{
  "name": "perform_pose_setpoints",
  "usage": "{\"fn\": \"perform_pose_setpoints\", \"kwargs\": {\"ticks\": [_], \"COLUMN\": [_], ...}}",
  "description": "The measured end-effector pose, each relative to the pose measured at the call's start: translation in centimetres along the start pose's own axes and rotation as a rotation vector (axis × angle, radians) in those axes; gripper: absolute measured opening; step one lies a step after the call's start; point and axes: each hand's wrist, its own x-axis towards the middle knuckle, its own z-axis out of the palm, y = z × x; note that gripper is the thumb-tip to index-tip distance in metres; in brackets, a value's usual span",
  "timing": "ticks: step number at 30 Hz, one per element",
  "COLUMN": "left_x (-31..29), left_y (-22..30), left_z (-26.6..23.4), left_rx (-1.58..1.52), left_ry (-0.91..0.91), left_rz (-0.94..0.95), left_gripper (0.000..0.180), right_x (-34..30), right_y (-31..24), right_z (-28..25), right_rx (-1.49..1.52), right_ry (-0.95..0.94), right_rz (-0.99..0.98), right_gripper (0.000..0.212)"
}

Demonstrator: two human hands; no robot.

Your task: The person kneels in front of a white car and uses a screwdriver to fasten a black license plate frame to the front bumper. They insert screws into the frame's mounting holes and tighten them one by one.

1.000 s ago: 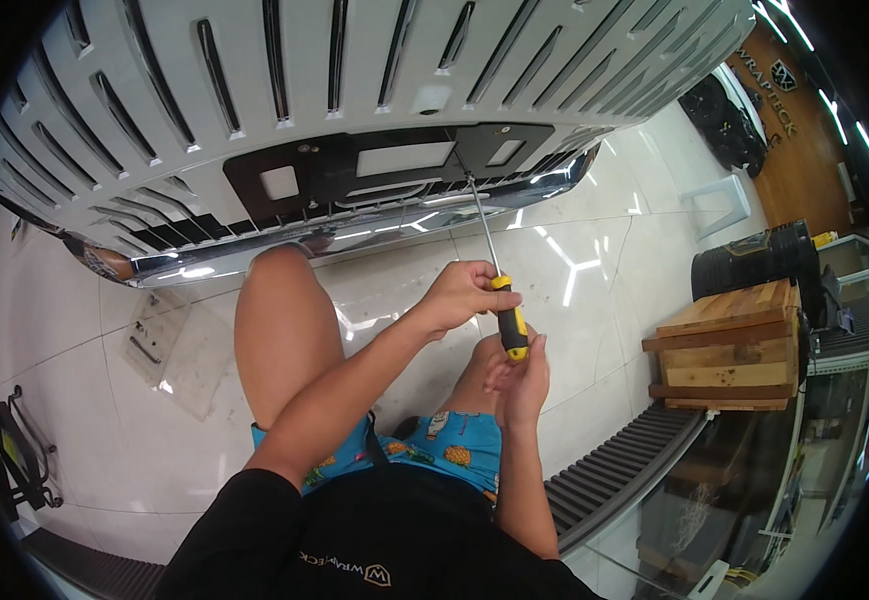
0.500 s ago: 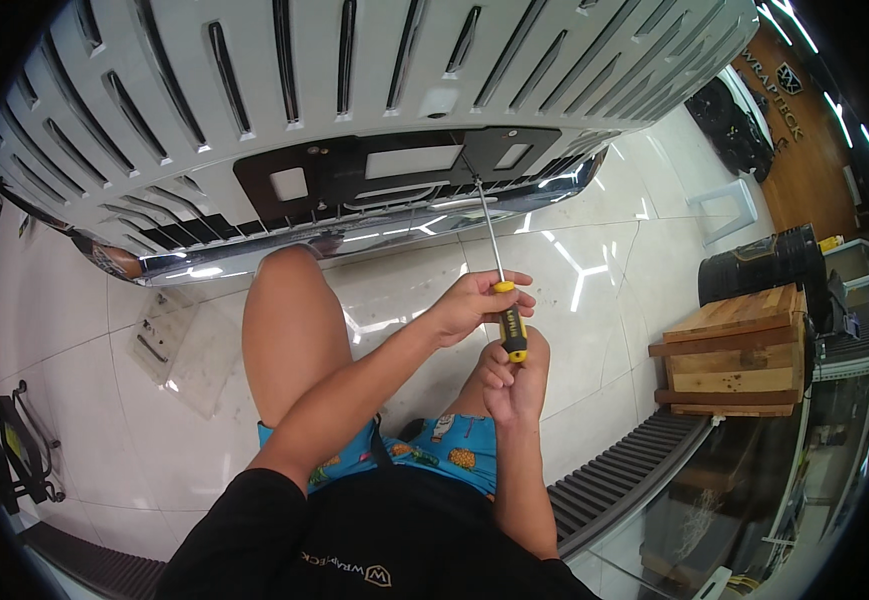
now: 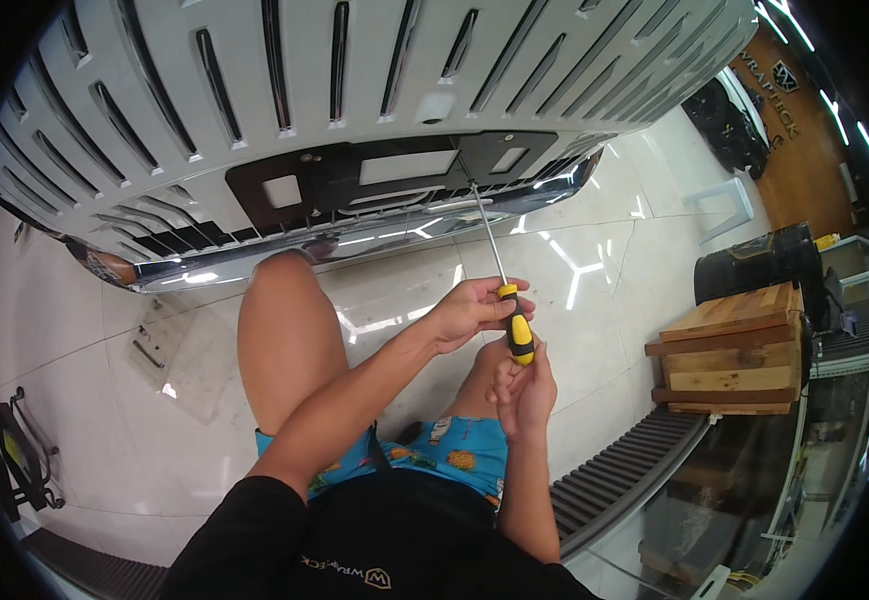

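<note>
A screwdriver (image 3: 520,336) with a yellow and black handle slants up and away from me, its long metal shaft reaching a black number plate bracket (image 3: 334,172). The tip meets the bracket near its right end; the screw there is too small to make out. My left hand (image 3: 469,316) pinches the screwdriver where shaft and handle join. Around the butt of the handle curl the fingers of my right hand (image 3: 524,398), thumb along its right side. The bracket, with rectangular cutouts, sits low on a light grey slotted car front (image 3: 309,100).
Below the bracket runs a chrome strip (image 3: 359,248). My bare knees stand close to it over glossy floor tiles (image 3: 594,330). To the right are a wooden crate (image 3: 729,375), a black drum (image 3: 759,270) and a white stool (image 3: 722,205). A flat clear panel (image 3: 189,370) lies at left.
The screwdriver handle has turned, bringing a yellow patch to the top. My right hand's thumb has shifted to the handle's right side. The left hand keeps its place on the collar.
</note>
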Motion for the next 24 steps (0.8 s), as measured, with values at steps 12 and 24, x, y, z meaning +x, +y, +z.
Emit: {"fn": "perform_pose_setpoints", "kwargs": {"ticks": [12, 24], "left_x": [0.0, -0.7], "left_y": [1.1, 2.7], "left_z": [-0.2, -1.2], "left_rx": [0.004, 0.297], "left_ry": [-0.054, 0.137], "left_rz": [0.006, -0.1], "left_gripper": [0.041, 0.043], "right_x": [-0.5, 0.0], "right_y": [1.3, -0.2], "right_z": [0.4, 1.2], "right_rx": [0.005, -0.213], "right_ry": [-0.06, -0.094], "right_rz": [-0.033, -0.032], "right_gripper": [0.033, 0.038]}}
